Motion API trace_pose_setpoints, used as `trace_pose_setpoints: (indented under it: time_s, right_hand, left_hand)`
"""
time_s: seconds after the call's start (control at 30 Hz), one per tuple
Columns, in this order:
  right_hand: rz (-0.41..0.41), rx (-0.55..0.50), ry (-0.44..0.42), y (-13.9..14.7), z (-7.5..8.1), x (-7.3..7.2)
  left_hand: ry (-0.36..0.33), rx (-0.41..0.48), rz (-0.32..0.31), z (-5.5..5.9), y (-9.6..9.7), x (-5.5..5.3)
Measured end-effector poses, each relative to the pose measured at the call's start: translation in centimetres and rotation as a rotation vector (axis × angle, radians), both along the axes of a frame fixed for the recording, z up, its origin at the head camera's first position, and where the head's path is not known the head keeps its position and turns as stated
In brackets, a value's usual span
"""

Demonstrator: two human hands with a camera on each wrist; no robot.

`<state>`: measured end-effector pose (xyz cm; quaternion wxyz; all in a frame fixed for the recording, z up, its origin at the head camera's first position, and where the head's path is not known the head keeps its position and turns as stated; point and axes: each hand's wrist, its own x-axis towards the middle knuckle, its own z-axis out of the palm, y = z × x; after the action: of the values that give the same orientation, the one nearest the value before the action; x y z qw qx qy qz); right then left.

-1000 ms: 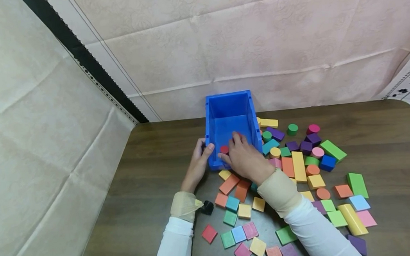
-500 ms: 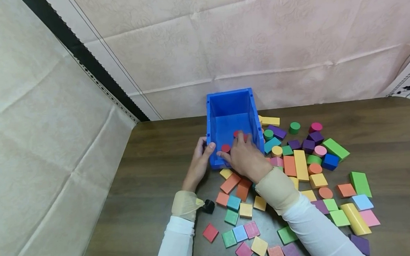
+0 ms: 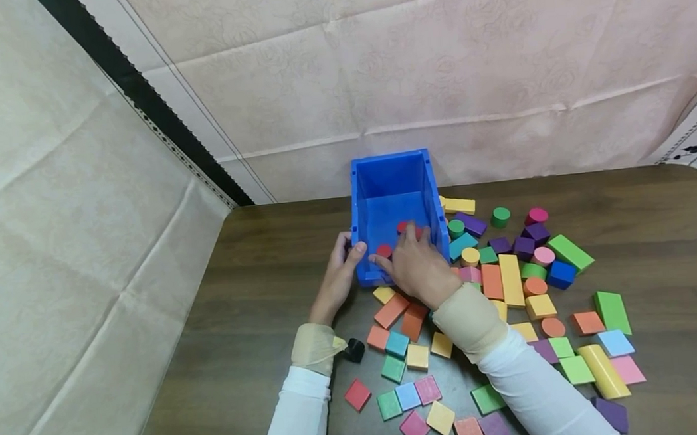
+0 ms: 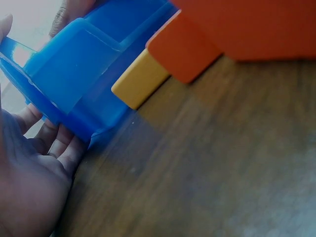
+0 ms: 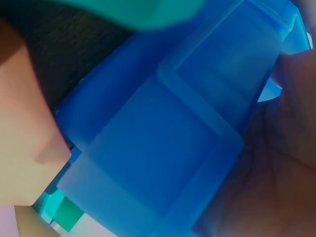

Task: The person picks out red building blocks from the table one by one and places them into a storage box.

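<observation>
A blue plastic bin (image 3: 390, 177) stands at the back of the table, with a few red round blocks (image 3: 384, 250) on its floor. My left hand (image 3: 336, 279) grips the bin's left side, thumb at the rim and fingers along the outer wall; the left wrist view shows that hand (image 4: 37, 170) against the bin (image 4: 74, 61). My right hand (image 3: 419, 270) reaches over the front wall, its thumb spread from the other fingers. Those fingertips are at the red blocks and partly hide them. In the right wrist view, the bin's outer wall (image 5: 148, 143) hides the fingertips.
Colored wooden blocks lie loose right of the bin and in front of it, including a long yellow block (image 3: 511, 281), a yellow cylinder (image 3: 603, 371) and a red square block (image 3: 357, 395). A patterned cloth (image 3: 435, 72) hangs behind the table (image 3: 211, 319).
The head view has shifted slightly. My right fingers have shifted a little among the red blocks, and more of these now show. My left hand keeps its hold on the bin.
</observation>
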<state>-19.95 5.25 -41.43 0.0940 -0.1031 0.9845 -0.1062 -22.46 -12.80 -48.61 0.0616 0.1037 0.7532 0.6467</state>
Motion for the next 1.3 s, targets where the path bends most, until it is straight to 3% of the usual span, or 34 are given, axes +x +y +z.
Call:
trace_pose_setpoints:
  time_s: [0.5,1.3]
  right_hand:
    - [-0.103,-0.083,-0.106,-0.24,-0.44,-0.31]
    - [-0.06,-0.049,-0.101,-0.3,-0.72,-0.37]
  left_hand:
    - [0.002,-0.015,0.001,0.18,-0.03,0.0]
    - [0.001,-0.026,0.005,0.24,-0.03,0.16]
